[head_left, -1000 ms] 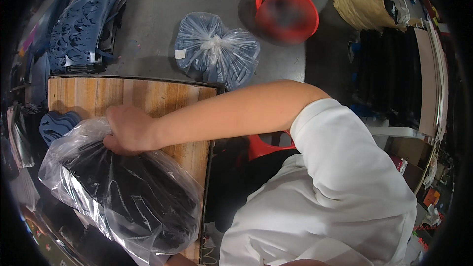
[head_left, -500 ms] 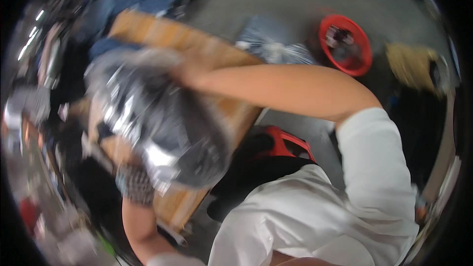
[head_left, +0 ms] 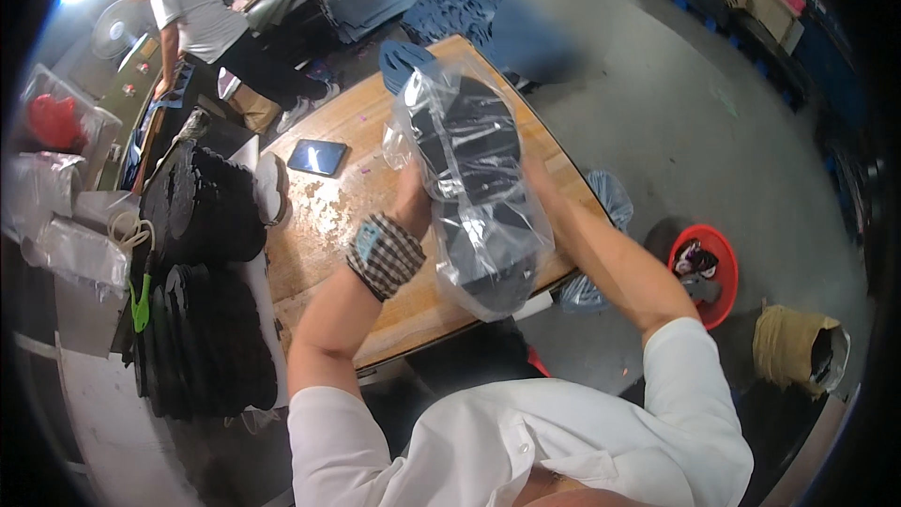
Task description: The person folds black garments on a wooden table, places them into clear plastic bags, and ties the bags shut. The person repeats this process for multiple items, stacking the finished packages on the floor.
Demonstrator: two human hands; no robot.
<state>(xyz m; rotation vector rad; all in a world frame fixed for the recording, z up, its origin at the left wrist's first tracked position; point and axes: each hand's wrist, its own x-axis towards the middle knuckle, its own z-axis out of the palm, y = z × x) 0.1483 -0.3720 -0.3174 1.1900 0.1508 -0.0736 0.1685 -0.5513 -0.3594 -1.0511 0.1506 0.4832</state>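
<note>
A clear plastic bag of dark, insole-shaped pieces [head_left: 479,192] is held up over the wooden table, its long side running away from me. My left hand [head_left: 411,202] grips its left side, below a checked cuff on the wrist. On the opposite side my right hand [head_left: 535,178] is closed on the bag, most of its fingers hidden behind the plastic. Beyond the bag, a bundle of blue insole-shaped pieces [head_left: 405,64] lies at the table's far edge. A dark phone [head_left: 317,158] rests on the table to the left, near a single grey insole [head_left: 271,190].
Stacks of black insoles [head_left: 202,338] stand left of the wooden table [head_left: 352,296]. On the floor at right are a red bucket [head_left: 721,296], a tan sack [head_left: 788,347] and a filled plastic bag [head_left: 605,202]. Blue sheets [head_left: 450,19] lie beyond. Another person [head_left: 202,19] leans over a bench.
My view has swung left and steadied. The bag was tilted and blurred, with my right arm reaching across its far end; now it is straighter, with a hand on each side.
</note>
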